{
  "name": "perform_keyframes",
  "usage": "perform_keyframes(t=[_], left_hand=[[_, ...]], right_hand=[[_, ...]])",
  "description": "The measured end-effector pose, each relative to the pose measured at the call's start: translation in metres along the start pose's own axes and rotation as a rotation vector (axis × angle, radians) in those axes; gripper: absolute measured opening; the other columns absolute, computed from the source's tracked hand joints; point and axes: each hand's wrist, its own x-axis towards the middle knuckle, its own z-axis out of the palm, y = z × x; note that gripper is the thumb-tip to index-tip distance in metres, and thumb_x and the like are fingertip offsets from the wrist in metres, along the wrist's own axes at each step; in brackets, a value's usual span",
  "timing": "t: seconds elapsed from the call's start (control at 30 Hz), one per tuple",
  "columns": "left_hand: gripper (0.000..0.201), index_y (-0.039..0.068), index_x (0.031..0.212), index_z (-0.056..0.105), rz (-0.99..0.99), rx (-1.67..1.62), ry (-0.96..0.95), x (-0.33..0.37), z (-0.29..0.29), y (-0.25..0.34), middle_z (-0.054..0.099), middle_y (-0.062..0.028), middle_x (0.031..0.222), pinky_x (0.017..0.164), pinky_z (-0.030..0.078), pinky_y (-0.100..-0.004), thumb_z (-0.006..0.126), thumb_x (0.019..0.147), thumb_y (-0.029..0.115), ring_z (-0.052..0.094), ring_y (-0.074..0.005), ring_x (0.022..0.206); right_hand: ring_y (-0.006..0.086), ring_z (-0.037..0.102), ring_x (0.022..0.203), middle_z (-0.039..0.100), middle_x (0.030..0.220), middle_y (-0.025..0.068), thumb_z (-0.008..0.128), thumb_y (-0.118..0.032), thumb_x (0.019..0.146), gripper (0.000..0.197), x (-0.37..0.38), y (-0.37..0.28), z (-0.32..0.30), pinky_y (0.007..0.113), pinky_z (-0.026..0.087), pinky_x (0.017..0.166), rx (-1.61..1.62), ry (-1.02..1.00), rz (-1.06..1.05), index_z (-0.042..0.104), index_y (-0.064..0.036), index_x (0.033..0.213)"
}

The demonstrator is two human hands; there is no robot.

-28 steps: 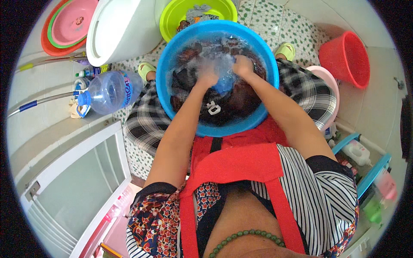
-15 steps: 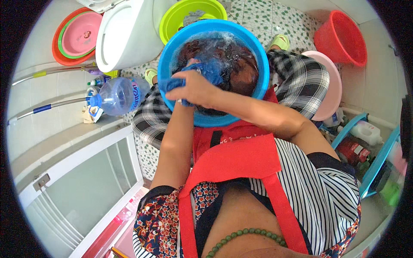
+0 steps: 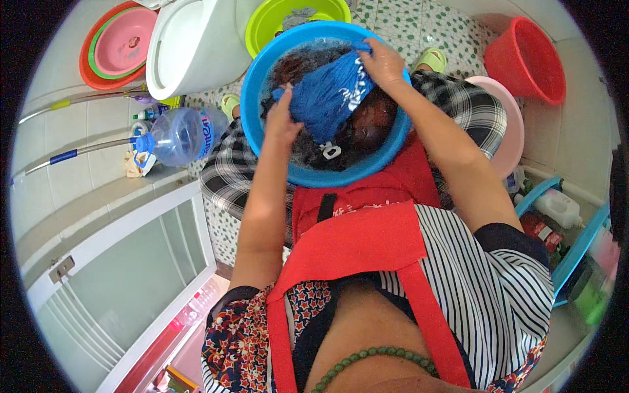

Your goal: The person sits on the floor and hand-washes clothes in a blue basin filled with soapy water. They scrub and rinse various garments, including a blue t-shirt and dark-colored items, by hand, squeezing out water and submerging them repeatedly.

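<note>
A wet blue cloth with white printed marks (image 3: pixel 325 93) is spread between my two hands over a large blue basin (image 3: pixel 260 154). My left hand (image 3: pixel 283 119) is closed on its left edge. My right hand (image 3: pixel 384 63) pinches the upper right corner near the basin's far right rim. At the cloth's lower end hangs a small white ring-shaped piece (image 3: pixel 331 151). Dark and brownish wet laundry (image 3: pixel 373 124) lies in sudsy water beneath the cloth, partly hidden by it.
Behind the basin is a lime-green basin (image 3: pixel 259 36) with grey cloth in it. A white toilet (image 3: pixel 216 52) and a big clear water jug (image 3: pixel 177 137) stand left. On the right are a red bucket (image 3: pixel 524 62), a pink basin (image 3: pixel 508 131) and a blue-framed rack (image 3: pixel 580 242) with bottles.
The blue cloth was bunched in my hands at the basin's left side and is now stretched out across it. My right hand has moved right and away from me, apart from the left.
</note>
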Motion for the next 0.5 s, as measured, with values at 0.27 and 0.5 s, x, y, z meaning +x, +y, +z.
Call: perform_keyframes(t=[0.27, 0.5], left_hand=[[0.056, 0.007, 0.124, 0.049, 0.98, 1.531, 0.2, 0.005, -0.006, 0.018, 0.055, -0.0183, 0.104, 0.083, 0.045, -0.0443, 0.071, 0.075, 0.019, 0.054, -0.0323, 0.098], [0.068, 0.018, 0.14, 0.034, 0.41, 1.939, 0.061, 0.033, 0.038, -0.025, 0.029, -0.0167, 0.143, 0.098, 0.036, -0.0498, 0.066, 0.081, 0.024, 0.032, -0.0395, 0.126]], right_hand=[[0.0322, 0.056, 0.095, 0.059, 0.109, 0.0063, 0.061, -0.008, 0.076, 0.037, -0.018, -0.012, 0.023, 0.043, 0.049, 0.076, 0.088, 0.013, -0.323, 0.06, -0.0226, 0.11], [0.0347, 0.052, 0.108, 0.043, 0.135, 0.0088, 0.052, -0.001, 0.08, 0.055, -0.043, -0.005, 0.067, 0.043, 0.045, 0.091, -0.141, -0.549, -0.126, 0.047, -0.0251, 0.13]])
